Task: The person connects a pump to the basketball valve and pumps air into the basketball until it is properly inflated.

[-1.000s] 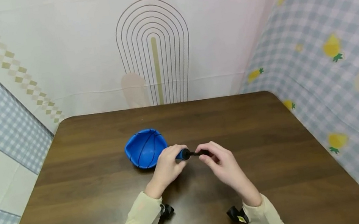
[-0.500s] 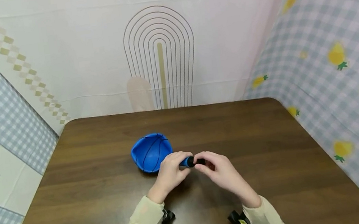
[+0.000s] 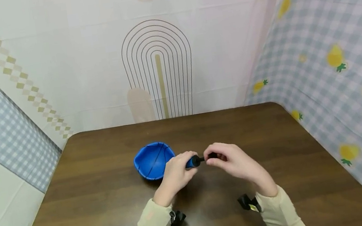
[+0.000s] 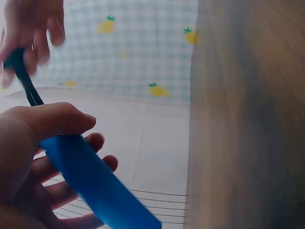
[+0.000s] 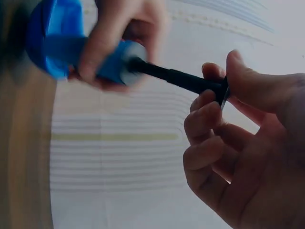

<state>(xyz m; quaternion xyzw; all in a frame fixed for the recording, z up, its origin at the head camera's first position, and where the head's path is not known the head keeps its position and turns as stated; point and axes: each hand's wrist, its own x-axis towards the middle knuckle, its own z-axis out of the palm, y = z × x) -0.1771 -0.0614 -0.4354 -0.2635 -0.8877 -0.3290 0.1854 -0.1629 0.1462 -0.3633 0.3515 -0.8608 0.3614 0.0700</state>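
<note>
- while the left hand [image 3: 176, 172] curls its fingers and thumb round the blue cylinder [image 3: 192, 162], that cylinder is just right of the dented blue ball [image 3: 153, 161]; whether the two touch, i cannot tell.
- right hand [image 3: 235, 161], farther right of the ball: thumb and fingers pinch the end of the black rod [image 5: 176, 78], which sticks out of the cylinder's end away from the ball.
- beneath the ball, the brown tabletop [image 3: 93, 202]; beyond it, a pale hanging [image 3: 221, 53].
</note>
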